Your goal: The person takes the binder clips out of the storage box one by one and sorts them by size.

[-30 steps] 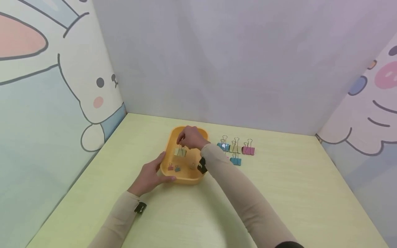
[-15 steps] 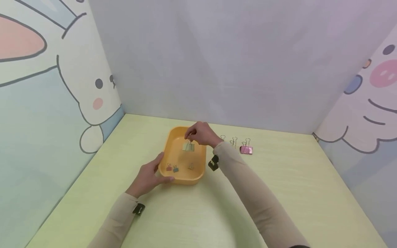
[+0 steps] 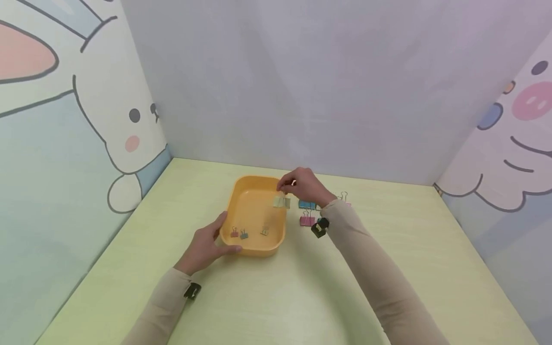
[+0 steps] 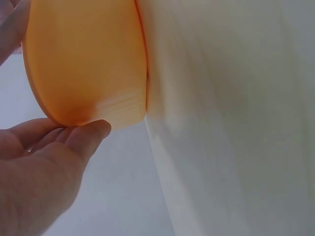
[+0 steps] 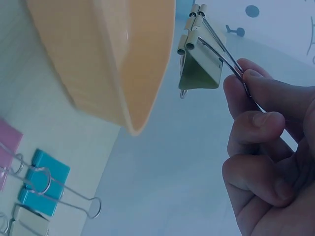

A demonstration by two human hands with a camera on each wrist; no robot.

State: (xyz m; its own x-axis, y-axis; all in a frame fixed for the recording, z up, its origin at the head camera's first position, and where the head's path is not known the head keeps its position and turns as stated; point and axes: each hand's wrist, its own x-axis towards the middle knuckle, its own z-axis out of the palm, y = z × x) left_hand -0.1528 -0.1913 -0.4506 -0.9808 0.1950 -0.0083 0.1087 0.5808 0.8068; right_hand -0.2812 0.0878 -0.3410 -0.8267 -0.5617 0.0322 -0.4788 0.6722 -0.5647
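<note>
A yellow-orange plastic tray stands on the table. My left hand grips its near left corner, thumb on the front rim and fingers along the left side; in the left wrist view the hand pinches the tray wall. With thumb and forefinger, my right hand pinches the wire handle of a large pale yellow binder clip, which hangs by the tray's right rim. The right wrist view shows that clip beyond the tray edge. Small pink, blue and pale yellow binder clips lie inside the tray.
Right of the tray, large binder clips stand on the table: a blue one, a pink one and others partly hidden behind my right wrist and sleeve. A grey wall rises behind the table, with cartoon-printed panels at both sides.
My right hand has carried the pale yellow clip rightward, from over the tray's middle to its right rim. The left hand keeps its hold, and the small clips lie where they were.
</note>
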